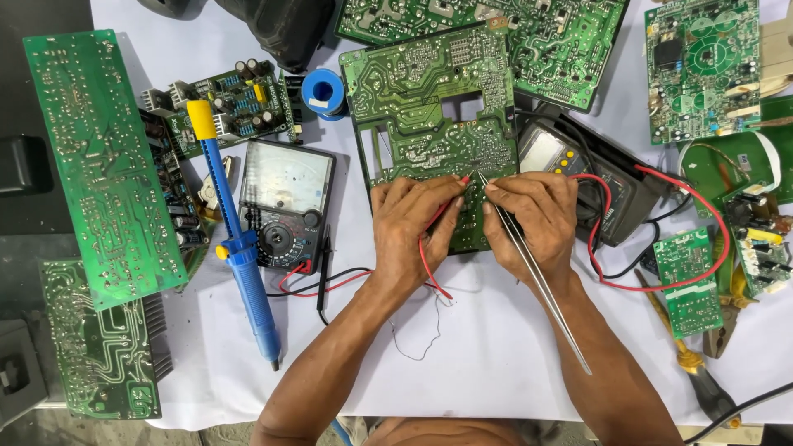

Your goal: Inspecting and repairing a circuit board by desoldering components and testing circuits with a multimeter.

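A green circuit board (pixel 429 91) with a square cutout lies solder side up in the middle of the white sheet. My left hand (pixel 409 231) rests on its near edge, pinching a red test probe (pixel 450 198) whose tip touches the board. My right hand (pixel 533 219) grips a long thin metal rod (pixel 537 285), its point on the board right beside the red probe tip. The rod's far end slants back over my right forearm. A red lead (pixel 425 264) loops below my left hand.
An analog multimeter (pixel 285 202) and a blue and yellow desoldering pump (pixel 239 248) lie left of the board. A digital meter (pixel 578 169) with red and black leads sits right. Several green boards ring the sheet; a blue solder spool (pixel 322 91) and pliers (pixel 702 380) are nearby.
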